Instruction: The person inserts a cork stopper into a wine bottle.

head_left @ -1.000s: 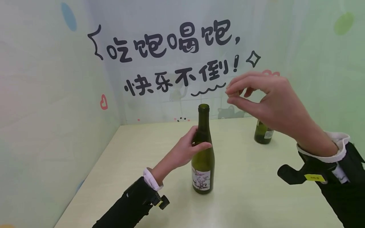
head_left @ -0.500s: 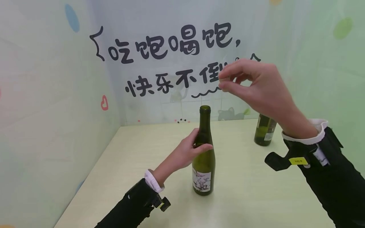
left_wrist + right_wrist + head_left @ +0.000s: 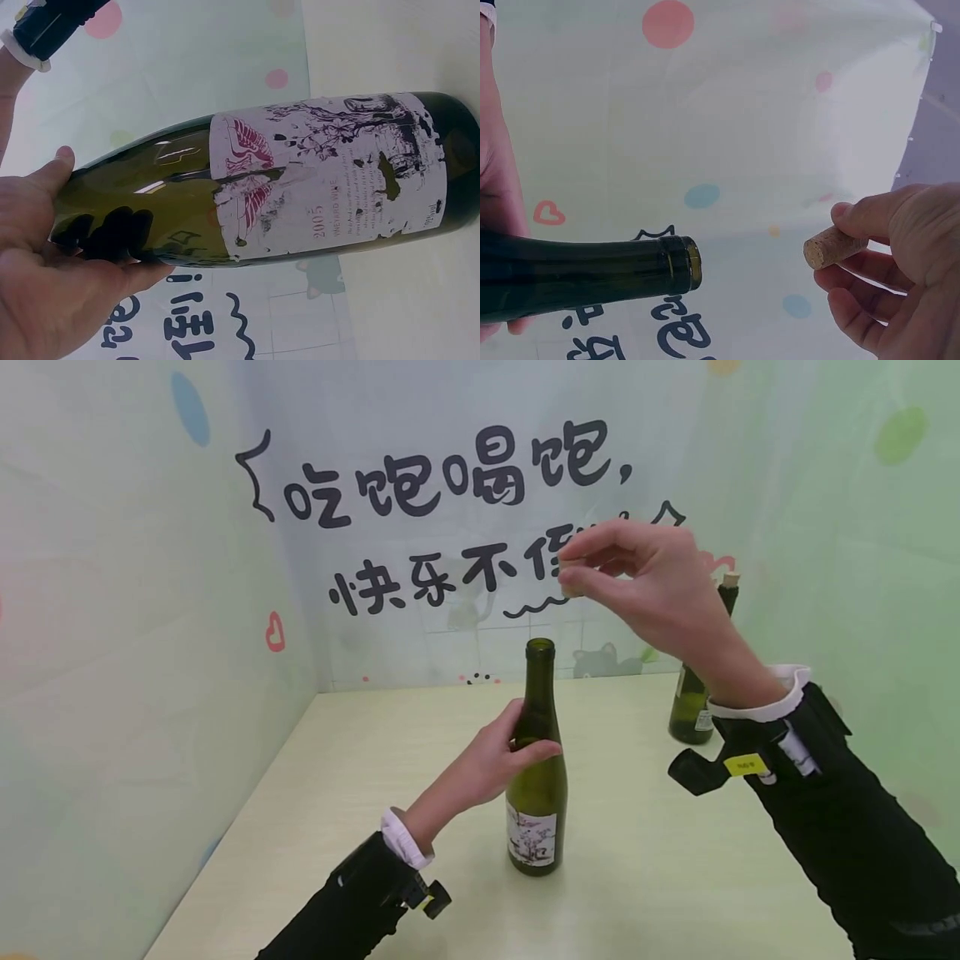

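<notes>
A green wine bottle (image 3: 538, 785) stands upright on the table, its mouth uncovered. My left hand (image 3: 491, 756) grips it around the shoulder, thumb in front. The left wrist view shows the bottle's torn, flowered label (image 3: 330, 176) and dark finger shapes through the glass. Above and right of the bottle mouth, my right hand (image 3: 645, 581) pinches a cork (image 3: 834, 247) between thumb and fingers. In the right wrist view the cork's end points toward the open bottle neck (image 3: 676, 265), with a gap between them. In the head view the fingers mostly hide the cork.
A second green bottle (image 3: 690, 710) with a cork (image 3: 730, 579) in its top stands at the back right, partly behind my right forearm. The pale table (image 3: 360, 752) meets printed cloth walls (image 3: 150, 610) at the left and back.
My right hand has moved left and up with the cork, nearer to a spot over the bottle mouth. The second bottle's corked top has come into view. The left hand keeps its grip.
</notes>
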A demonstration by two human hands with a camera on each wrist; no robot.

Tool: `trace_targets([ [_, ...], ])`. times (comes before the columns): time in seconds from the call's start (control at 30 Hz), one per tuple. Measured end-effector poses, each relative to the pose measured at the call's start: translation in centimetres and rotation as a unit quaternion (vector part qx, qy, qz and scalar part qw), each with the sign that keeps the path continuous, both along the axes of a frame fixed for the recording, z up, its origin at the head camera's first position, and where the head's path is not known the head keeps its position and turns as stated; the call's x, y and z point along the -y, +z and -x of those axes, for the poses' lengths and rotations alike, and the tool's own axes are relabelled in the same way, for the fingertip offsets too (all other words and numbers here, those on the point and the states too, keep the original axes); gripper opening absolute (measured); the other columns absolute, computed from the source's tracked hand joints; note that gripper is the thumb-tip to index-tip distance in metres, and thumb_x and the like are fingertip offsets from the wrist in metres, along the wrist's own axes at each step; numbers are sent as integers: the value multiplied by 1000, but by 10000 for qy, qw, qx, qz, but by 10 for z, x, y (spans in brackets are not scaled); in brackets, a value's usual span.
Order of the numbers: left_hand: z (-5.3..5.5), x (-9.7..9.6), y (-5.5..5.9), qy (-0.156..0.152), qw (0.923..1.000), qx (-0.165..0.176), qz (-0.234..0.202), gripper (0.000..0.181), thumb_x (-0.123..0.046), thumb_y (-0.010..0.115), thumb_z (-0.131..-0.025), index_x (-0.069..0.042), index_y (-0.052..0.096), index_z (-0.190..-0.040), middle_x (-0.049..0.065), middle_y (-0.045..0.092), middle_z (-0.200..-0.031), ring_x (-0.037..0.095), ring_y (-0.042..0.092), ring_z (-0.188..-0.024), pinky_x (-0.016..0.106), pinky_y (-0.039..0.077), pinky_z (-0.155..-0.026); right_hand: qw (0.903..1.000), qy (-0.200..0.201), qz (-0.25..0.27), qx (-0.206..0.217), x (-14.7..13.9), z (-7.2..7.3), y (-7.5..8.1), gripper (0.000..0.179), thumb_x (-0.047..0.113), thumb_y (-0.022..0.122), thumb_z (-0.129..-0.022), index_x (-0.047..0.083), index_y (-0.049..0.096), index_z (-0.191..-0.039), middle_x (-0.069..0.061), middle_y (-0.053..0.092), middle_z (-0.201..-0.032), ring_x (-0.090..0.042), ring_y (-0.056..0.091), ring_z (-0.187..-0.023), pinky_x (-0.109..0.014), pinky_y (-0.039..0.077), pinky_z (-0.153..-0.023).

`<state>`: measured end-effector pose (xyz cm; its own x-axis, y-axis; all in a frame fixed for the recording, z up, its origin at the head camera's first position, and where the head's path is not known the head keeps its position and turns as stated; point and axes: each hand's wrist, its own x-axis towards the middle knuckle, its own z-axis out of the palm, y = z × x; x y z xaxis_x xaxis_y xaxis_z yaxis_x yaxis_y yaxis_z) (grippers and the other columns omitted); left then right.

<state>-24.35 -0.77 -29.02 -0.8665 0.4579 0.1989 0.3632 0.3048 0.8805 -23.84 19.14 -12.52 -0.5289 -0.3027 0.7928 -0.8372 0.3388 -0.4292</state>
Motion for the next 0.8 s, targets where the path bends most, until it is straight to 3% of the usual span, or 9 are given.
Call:
trace_targets([
  [0.3, 1, 2, -2, -100, 9999, 78, -70, 58, -40, 66, -87, -18, 41, -134, 1, 55, -117, 20, 57, -110, 39, 45, -95, 9995, 192, 132, 208, 10, 7, -14, 21, 15, 72, -84, 1, 72, -101, -4, 70, -90, -15, 66, -78, -25, 51, -71],
  [0.8, 2, 2, -3, -44, 9999, 130, -11, 60, -41, 66, -86, -19, 40, -136, 0, 55, -119, 22, 55, -114, 42, 45, -95, 9973, 431, 223, 552, 17, 19, -45, 22, 16, 72, -85, 3, 71, -103, -1, 69, -92, -16, 66, -80, -29, 52, -74],
])
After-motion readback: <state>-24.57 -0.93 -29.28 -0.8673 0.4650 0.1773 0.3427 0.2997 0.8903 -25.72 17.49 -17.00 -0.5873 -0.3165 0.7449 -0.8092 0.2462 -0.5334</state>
